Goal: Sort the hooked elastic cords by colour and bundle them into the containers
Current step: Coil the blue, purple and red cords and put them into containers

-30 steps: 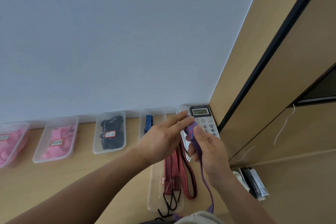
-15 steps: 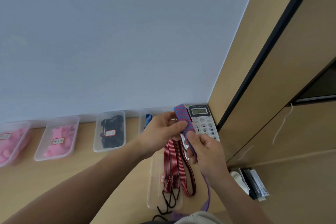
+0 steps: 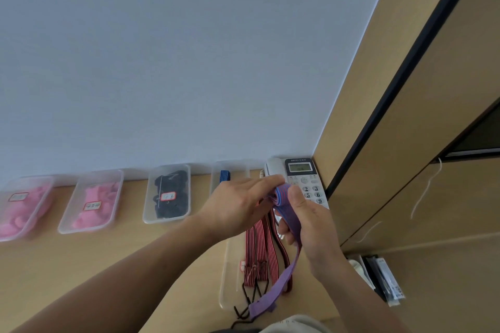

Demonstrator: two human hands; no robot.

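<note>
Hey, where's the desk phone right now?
In the head view the desk phone sits in the desk's far right corner against the wall, right of the container holding a blue cord, partly behind the right hand.

A grey phone [image 3: 300, 170] is sitting in the back corner of the wooden desk [image 3: 108, 265], touching the pale wall [image 3: 189, 62]. A tan panel [image 3: 405, 157] with a black strip [image 3: 409, 67] is standing to the right. A white string [image 3: 426, 192] is hanging down it. Flat packets [image 3: 384, 276] are standing in the gap below.
</note>
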